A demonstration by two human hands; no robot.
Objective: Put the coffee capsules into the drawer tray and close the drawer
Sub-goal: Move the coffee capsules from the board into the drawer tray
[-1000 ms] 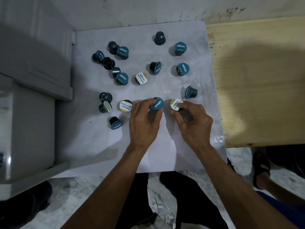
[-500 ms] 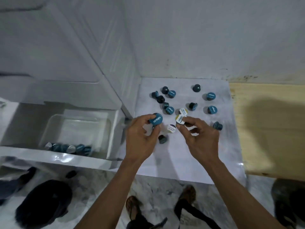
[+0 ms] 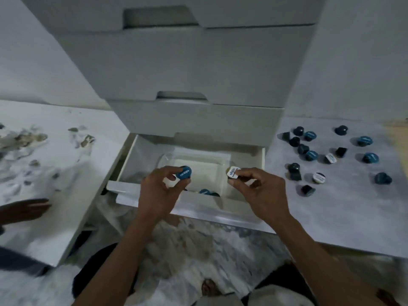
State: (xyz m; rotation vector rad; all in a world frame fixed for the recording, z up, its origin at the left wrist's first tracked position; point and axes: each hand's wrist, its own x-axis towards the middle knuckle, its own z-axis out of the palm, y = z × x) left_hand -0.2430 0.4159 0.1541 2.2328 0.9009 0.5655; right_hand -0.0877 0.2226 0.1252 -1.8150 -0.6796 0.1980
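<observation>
My left hand (image 3: pixel 157 193) grips a blue-lidded coffee capsule (image 3: pixel 184 172). My right hand (image 3: pixel 259 191) grips a white-lidded coffee capsule (image 3: pixel 233 172). Both hands hover over the open bottom drawer (image 3: pixel 132 151) of a white cabinet, above the clear tray (image 3: pixel 198 164) inside it. A blue capsule (image 3: pixel 206 192) lies in the tray, partly hidden by my left hand. Several more capsules (image 3: pixel 311 155), mostly blue, a few white, lie scattered on the white sheet (image 3: pixel 353 206) to the right.
Closed white drawers (image 3: pixel 194 69) stack above the open one. A white surface (image 3: pixel 55 173) at left carries scraps and debris. Another person's hand (image 3: pixel 24 209) rests at the left edge. Marble floor and feet show below.
My view has swung left from the sheet to the drawer. Both hands lifted their capsules off the sheet and carried them left over the open drawer's tray.
</observation>
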